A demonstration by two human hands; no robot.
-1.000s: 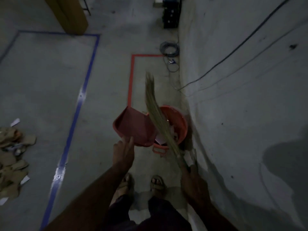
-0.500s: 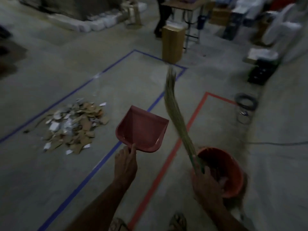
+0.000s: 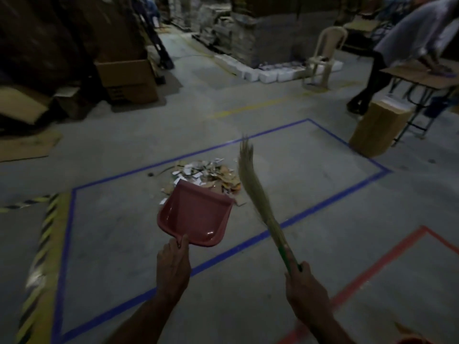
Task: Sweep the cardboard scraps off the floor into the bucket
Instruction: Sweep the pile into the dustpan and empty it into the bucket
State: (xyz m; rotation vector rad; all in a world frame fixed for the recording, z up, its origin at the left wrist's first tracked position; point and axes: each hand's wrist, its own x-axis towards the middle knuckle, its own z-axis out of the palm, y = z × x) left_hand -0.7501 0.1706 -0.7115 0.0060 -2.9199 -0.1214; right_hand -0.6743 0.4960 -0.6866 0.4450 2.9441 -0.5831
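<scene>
A pile of cardboard and paper scraps (image 3: 208, 176) lies on the concrete floor inside a blue-taped rectangle. My left hand (image 3: 172, 265) grips the handle of a red dustpan (image 3: 196, 216), held in the air just in front of the pile and hiding its near edge. My right hand (image 3: 304, 291) grips the green handle of a straw broom (image 3: 255, 192), whose bristles point up and away, right of the pile. Only the rim of the orange bucket (image 3: 414, 340) shows at the bottom right corner.
Blue floor tape (image 3: 323, 207) frames the pile; red tape (image 3: 380, 264) runs at the right. A cardboard box (image 3: 377, 127) stands at the rectangle's far right corner, by a table (image 3: 422, 75) where a person bends. More boxes (image 3: 126, 80) stand at the back left, a plastic chair (image 3: 323, 55) behind.
The view has swung left from the bucket by the wall to the scrap pile. The dustpan and broom, still held, now point at the pile; the bucket has slid to the bottom right corner.
</scene>
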